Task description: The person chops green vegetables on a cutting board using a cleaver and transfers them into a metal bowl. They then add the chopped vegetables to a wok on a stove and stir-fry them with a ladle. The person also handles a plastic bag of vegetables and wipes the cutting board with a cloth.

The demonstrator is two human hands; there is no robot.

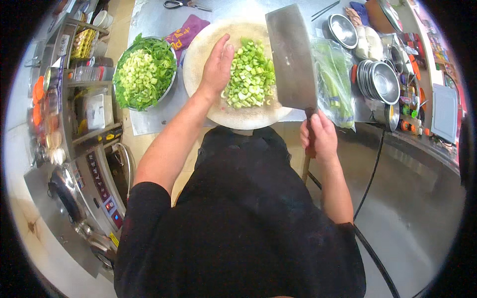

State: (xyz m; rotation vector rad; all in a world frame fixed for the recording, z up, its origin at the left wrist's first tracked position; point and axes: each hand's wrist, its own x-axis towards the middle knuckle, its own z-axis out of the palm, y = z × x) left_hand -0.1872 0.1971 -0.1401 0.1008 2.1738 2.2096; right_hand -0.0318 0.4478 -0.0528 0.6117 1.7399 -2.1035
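Chopped green celery (249, 76) lies in a heap on a round chopping board (242, 121). My left hand (220, 67) is at the heap's left edge, fingers extended and holding nothing. By its dark handle, my right hand (321, 136) grips a large cleaver (292, 59), whose broad blade is over the board's right side, beside the heap. Left of the board stands a round metal bowl (173, 83) filled with leafy greens and chopped pale green stalks (138, 70). To the right of the blade, a clear plastic bag (333, 82) holds long green stalks.
On the metal table (143, 124) lie a purple cloth (192, 29), scissors (186, 5) and chopsticks (325, 10). A metal bowl (343, 31) and stacked metal bowls (385, 82) stand at the right. Shelves (91, 78) line the left side. A black hose (372, 249) runs at lower right.
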